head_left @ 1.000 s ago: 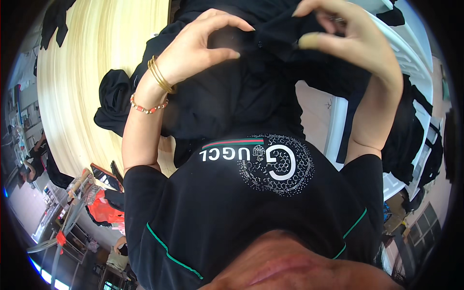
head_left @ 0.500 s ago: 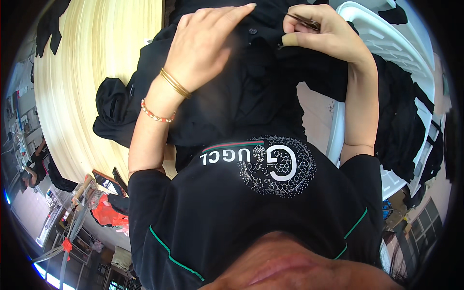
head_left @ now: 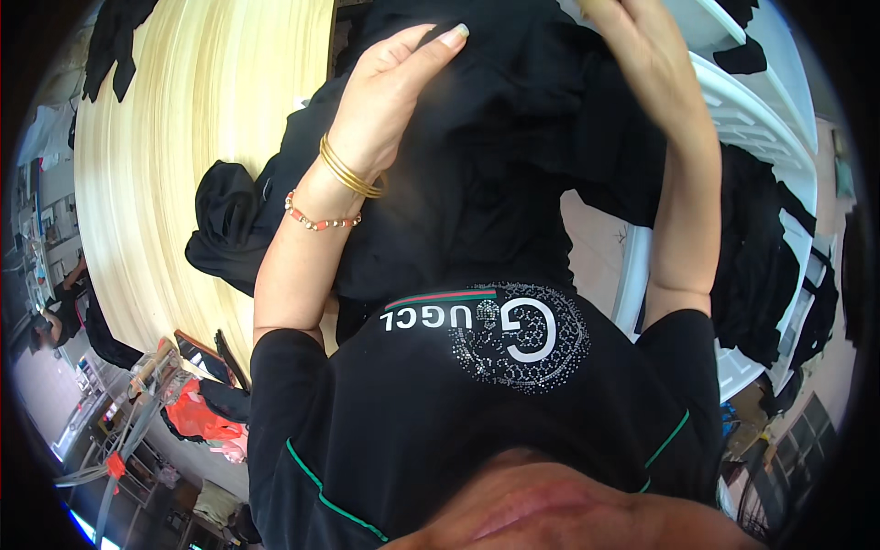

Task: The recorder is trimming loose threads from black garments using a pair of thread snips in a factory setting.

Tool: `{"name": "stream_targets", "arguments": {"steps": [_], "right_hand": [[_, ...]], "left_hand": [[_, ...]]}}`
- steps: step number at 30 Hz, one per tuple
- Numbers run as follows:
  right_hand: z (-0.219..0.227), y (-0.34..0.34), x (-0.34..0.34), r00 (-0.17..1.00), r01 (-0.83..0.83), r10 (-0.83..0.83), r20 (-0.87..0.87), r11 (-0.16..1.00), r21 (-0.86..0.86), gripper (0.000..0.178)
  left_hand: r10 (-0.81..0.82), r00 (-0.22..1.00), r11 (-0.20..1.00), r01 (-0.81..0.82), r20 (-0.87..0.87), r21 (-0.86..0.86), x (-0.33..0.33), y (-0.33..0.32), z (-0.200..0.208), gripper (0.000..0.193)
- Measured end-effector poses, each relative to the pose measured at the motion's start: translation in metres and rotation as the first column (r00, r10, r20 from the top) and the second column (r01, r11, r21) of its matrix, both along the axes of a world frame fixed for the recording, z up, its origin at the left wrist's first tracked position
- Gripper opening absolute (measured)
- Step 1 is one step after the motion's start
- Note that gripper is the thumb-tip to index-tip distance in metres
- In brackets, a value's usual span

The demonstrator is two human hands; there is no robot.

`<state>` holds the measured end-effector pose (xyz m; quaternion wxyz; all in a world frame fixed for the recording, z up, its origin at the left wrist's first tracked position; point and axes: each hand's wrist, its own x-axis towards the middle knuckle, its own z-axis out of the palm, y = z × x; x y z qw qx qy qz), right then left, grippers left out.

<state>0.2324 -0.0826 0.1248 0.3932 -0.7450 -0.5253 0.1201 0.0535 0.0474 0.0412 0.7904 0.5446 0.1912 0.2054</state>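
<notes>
A black cloth garment [head_left: 495,156] lies spread over my lap and reaches up to the far edge of the picture. My left hand [head_left: 390,82] pinches a fold of it between thumb and fingers, with the thumb on top. At the upper edge, over the garment's right side, is my right hand [head_left: 646,55]. Its fingers are blurred and partly cut off, so whether it holds anything does not show. A bunched part of black cloth [head_left: 225,215] hangs over the table edge at the left.
A pale wood-grain table [head_left: 174,147] stands at my left, with a black cloth piece [head_left: 115,50] on its far corner. To my right, black garments [head_left: 752,247] lie on white slatted plastic furniture [head_left: 765,115]. Another person [head_left: 60,316] is far left. Red cloth [head_left: 197,412] lies lower left.
My right hand has moved up toward the top edge; the dark metal snips it held are out of sight. My left hand has turned and closed on the cloth. The garment's button no longer shows.
</notes>
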Motion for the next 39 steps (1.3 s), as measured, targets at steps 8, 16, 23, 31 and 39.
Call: {"name": "stream_targets", "arguments": {"steps": [8,16,23,31,39], "right_hand": [[-0.018,0.004,-0.013,0.936,-0.338,0.314,0.158,0.927,0.161,0.030],[-0.026,0.005,-0.015,0.927,-0.371,0.349,0.138,0.908,0.194,0.036],[-0.028,0.005,-0.017,0.922,-0.354,0.324,0.210,0.926,0.128,0.033],[-0.032,0.006,-0.017,0.917,-0.379,0.355,0.181,0.918,0.119,0.025],[-0.053,-0.001,-0.004,0.938,-0.299,0.283,-0.202,0.953,-0.053,0.020]], "left_hand": [[0.136,0.986,0.983,-0.146,0.095,0.108,-0.007,-0.006,-0.001,0.026],[0.136,0.989,0.959,-0.144,0.049,0.246,-0.004,-0.009,-0.007,0.028],[0.147,0.985,0.888,-0.173,0.094,0.425,-0.004,-0.013,-0.009,0.031],[0.133,0.984,0.908,-0.168,0.116,0.384,-0.003,-0.013,-0.011,0.031],[0.026,0.998,0.999,-0.029,0.064,0.045,-0.014,0.000,-0.024,0.031]]}}
